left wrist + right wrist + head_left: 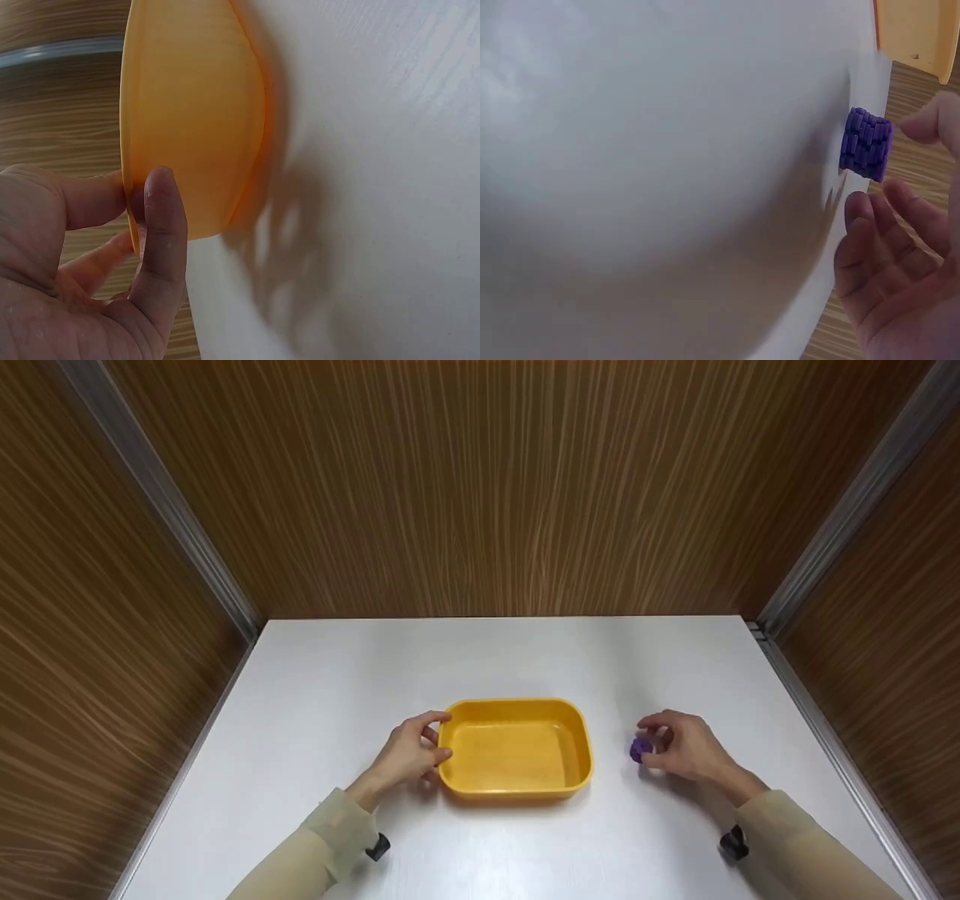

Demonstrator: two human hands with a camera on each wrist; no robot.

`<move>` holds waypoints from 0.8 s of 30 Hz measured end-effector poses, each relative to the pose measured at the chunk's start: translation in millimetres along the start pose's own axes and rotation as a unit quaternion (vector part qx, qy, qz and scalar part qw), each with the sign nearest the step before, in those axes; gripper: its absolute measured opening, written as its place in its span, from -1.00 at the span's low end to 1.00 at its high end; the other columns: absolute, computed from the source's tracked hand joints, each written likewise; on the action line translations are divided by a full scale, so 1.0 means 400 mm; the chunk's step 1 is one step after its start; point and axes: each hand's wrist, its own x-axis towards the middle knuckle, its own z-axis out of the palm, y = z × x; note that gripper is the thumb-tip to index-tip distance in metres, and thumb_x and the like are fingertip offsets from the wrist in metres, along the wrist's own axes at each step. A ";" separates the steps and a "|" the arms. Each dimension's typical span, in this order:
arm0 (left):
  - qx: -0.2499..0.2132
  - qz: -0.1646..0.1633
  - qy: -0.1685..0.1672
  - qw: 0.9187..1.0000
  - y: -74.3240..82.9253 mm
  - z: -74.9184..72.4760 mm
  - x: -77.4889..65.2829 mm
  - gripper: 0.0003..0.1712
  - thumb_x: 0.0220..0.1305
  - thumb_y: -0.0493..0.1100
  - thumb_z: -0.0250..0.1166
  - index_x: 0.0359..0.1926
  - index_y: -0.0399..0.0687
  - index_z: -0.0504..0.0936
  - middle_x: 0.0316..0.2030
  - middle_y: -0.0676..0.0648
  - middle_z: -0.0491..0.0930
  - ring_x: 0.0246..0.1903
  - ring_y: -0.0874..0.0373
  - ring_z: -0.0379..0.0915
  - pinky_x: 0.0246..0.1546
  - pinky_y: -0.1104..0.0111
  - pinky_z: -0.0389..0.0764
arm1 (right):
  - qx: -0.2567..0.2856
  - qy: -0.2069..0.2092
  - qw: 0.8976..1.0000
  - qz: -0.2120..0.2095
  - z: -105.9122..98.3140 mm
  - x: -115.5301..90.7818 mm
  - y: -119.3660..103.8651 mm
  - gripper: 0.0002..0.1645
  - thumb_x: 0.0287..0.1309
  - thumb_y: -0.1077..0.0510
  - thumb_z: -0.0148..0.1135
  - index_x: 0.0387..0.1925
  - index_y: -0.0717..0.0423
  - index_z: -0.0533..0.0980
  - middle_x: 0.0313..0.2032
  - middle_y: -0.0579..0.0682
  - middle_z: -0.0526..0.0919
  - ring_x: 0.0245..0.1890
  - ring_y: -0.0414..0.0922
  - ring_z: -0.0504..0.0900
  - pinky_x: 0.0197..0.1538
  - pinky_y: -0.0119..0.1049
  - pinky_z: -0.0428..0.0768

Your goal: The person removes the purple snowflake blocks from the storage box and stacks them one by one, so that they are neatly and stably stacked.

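A yellow rectangular plastic tray (514, 793) with rounded corners stands on the white table. At its left side my left hand (409, 750) pinches the rim, with thumb and fingers on both sides of the tray wall (195, 112) in the left wrist view. To the right of the tray sits a small purple cylinder-like piece (640, 748) with a ribbed, brick-patterned side (867, 144). My right hand (686, 746) is beside it, thumb and fingers curved loosely about it. In the right wrist view a gap shows between this hand (907, 247) and the piece.
The white table (315, 682) is enclosed by wood-grain panels (495, 487) at the back and both sides. Grey metal strips (172, 510) run along the corners. Each wrist carries a black device (378, 847) near the sleeve.
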 end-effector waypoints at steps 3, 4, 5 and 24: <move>0.001 -0.001 0.003 1.000 0.001 0.000 0.001 -0.25 0.43 -0.33 0.48 0.58 0.00 0.54 -0.04 -0.16 0.59 -0.52 0.08 0.67 -0.37 0.19 0.90 | -0.012 -0.021 1.000 -0.019 0.000 0.005 -0.008 -0.37 -0.08 0.20 0.73 0.11 0.21 0.77 -0.12 0.05 0.80 -0.32 -0.19 0.66 -0.29 -0.48 0.68; 0.002 -0.003 0.003 1.000 0.000 0.000 0.001 -0.25 0.42 -0.33 0.48 0.58 0.01 0.54 -0.04 -0.16 0.59 -0.52 0.08 0.68 -0.37 0.19 0.90 | -0.019 -0.028 0.999 -0.021 0.000 0.007 -0.010 -0.36 -0.09 0.19 0.75 0.11 0.20 0.77 -0.12 0.04 0.79 -0.31 -0.19 0.66 -0.27 -0.47 0.69; 0.002 -0.003 0.003 1.000 0.000 0.000 0.001 -0.25 0.42 -0.33 0.48 0.58 0.01 0.54 -0.04 -0.16 0.59 -0.52 0.07 0.68 -0.37 0.19 0.90 | -0.025 -0.035 0.999 -0.020 0.001 0.009 -0.012 -0.36 -0.08 0.16 0.77 0.11 0.19 0.78 -0.13 0.02 0.78 -0.29 -0.20 0.65 -0.24 -0.48 0.70; 0.004 0.003 -0.003 1.000 0.001 -0.002 -0.004 -0.26 0.44 -0.33 0.47 0.59 -0.04 0.52 -0.04 -0.16 0.58 -0.52 0.02 0.71 -0.37 0.15 0.91 | -0.056 -0.053 0.997 -0.006 0.005 0.019 -0.027 -0.69 0.05 0.15 0.75 -0.15 0.12 0.85 -0.24 -0.05 0.85 -0.24 -0.20 0.67 -0.14 -0.40 0.74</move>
